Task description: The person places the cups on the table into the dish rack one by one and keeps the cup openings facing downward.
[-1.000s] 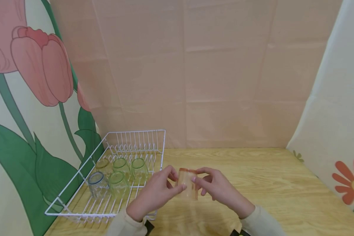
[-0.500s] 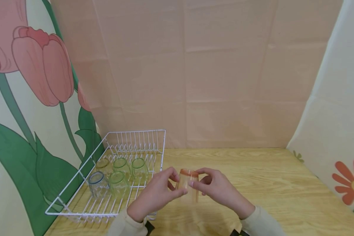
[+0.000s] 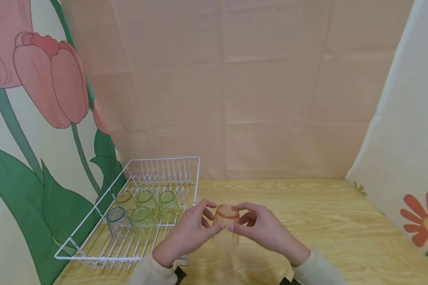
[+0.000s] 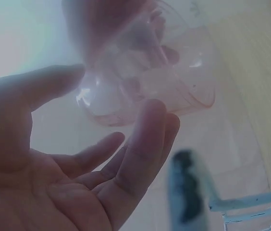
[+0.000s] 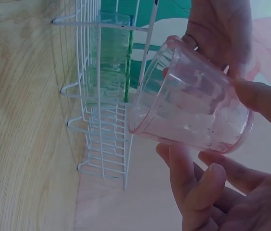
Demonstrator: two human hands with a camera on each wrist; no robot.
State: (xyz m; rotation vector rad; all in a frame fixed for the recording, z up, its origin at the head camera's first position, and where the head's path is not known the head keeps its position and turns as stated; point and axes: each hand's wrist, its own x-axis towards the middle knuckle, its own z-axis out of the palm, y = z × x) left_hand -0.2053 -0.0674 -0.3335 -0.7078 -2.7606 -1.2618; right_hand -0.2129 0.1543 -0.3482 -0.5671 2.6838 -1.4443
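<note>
A clear orange-tinted glass (image 3: 227, 228) is held between both hands in front of the rack, above the wooden table. Its narrower end is up and its wider end faces the table. My left hand (image 3: 190, 228) grips its left side, thumb across the near face and fingers behind. From the right, my right hand (image 3: 263, 228) holds it, thumb on the near face close to the left thumb, index finger by the top edge. In the right wrist view the pink-looking glass (image 5: 193, 101) sits between fingers and thumb, with my left hand (image 5: 222, 29) beyond.
A white wire dish rack (image 3: 164, 158) stands on the table (image 3: 292, 206) to the left. Several tinted glasses are in it, including a blue-rimmed glass (image 3: 118, 225) and a green glass (image 3: 168, 206) near its right side. A pink cloth backdrop (image 3: 271, 99) hangs behind.
The glass has tipped so its upper end shows as a wider oval. My right thumb has shifted left and down across the glass; the left hand stays nearly in place.
</note>
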